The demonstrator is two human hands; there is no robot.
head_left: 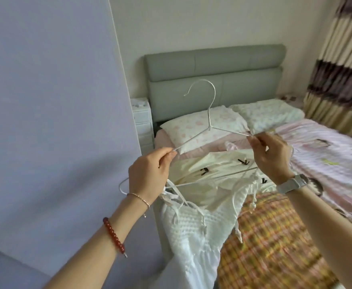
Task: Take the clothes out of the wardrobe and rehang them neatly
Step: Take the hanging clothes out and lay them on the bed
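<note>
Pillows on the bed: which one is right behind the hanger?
The white pillow with pale pink prints, on the left nearer the grey wardrobe panel. The white wire hanger crosses in front of it; the greenish-patterned pillow lies to its right.

The checked blanket (275, 236) is motion-blurred, and the white garment (193, 243) runs off the bottom edge.

My view of the bedroom. At nine o'clock stands a pale lilac panel (45, 101); beyond it, at twelve, a cream wall (212, 21). A grey-green padded headboard (214, 67) backs the bed (327, 159), which carries two floral pillows (204, 126) and a pink printed cover. A white drawer unit (141, 122) sits beside the headboard. At two o'clock hangs a striped cream-and-brown curtain (337, 65), daylight soft throughout.
</note>
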